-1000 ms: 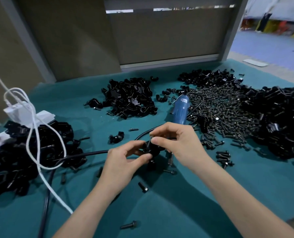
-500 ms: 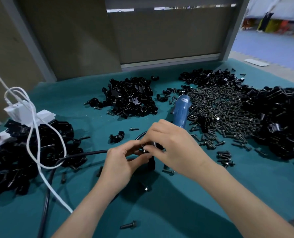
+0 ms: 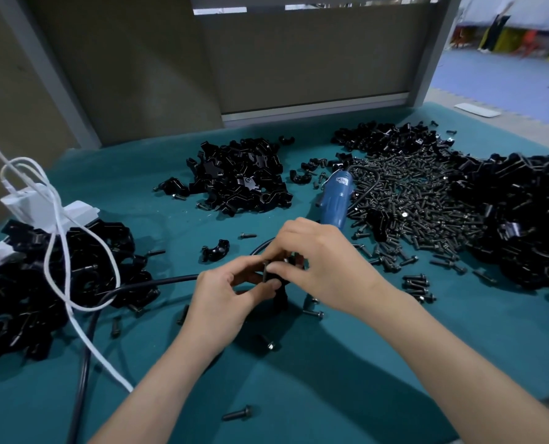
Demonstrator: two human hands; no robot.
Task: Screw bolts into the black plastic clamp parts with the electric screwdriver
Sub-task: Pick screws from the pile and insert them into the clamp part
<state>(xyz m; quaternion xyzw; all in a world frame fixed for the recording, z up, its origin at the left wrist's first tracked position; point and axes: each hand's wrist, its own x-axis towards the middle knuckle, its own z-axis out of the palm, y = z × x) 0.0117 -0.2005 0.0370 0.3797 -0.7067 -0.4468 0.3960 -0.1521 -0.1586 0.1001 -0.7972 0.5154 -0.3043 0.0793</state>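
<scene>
In left hand's (image 3: pixel 225 299) grip sits the clamp (image 3: pixel 271 279).

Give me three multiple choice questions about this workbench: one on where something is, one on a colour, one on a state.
1. Where is the blue screwdriver? A on the floor; B beside the bolt pile; C atop the white plug.
2. The table cover is: A red; B teal; C yellow.
3. The left hand and right hand are: A flat and idle; B gripping the screwdriver; C pinching a clamp part between them.
Answers: B, it lies against the bolts; B, teal cloth shows; C, fingers of both meet on the part.
</scene>
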